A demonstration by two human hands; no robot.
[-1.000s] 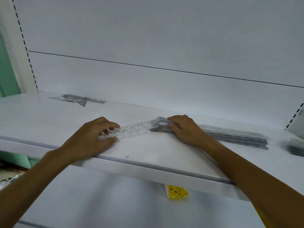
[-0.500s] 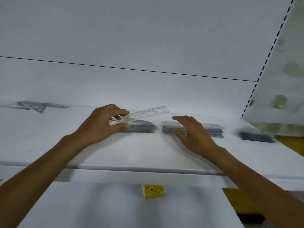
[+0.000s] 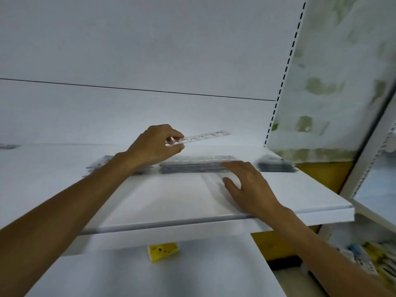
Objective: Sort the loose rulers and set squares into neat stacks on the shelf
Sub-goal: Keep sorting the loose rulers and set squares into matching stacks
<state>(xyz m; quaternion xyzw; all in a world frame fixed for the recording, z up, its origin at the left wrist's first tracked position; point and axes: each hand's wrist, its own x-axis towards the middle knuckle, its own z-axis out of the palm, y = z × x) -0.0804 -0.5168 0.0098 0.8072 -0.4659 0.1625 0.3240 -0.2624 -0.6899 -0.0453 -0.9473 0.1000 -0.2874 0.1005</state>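
One clear ruler [image 3: 205,137], pinched at one end between the fingers and thumb of the left hand [image 3: 154,144], is held above the white shelf [image 3: 171,200]. Three blurred stacks lie on the shelf: left stack [image 3: 99,165], middle stack [image 3: 190,167], right stack [image 3: 276,165]. The right hand [image 3: 250,185] holds nothing, its straight fingers at the middle stack's right end. One yellow tag [image 3: 162,251] shows below.
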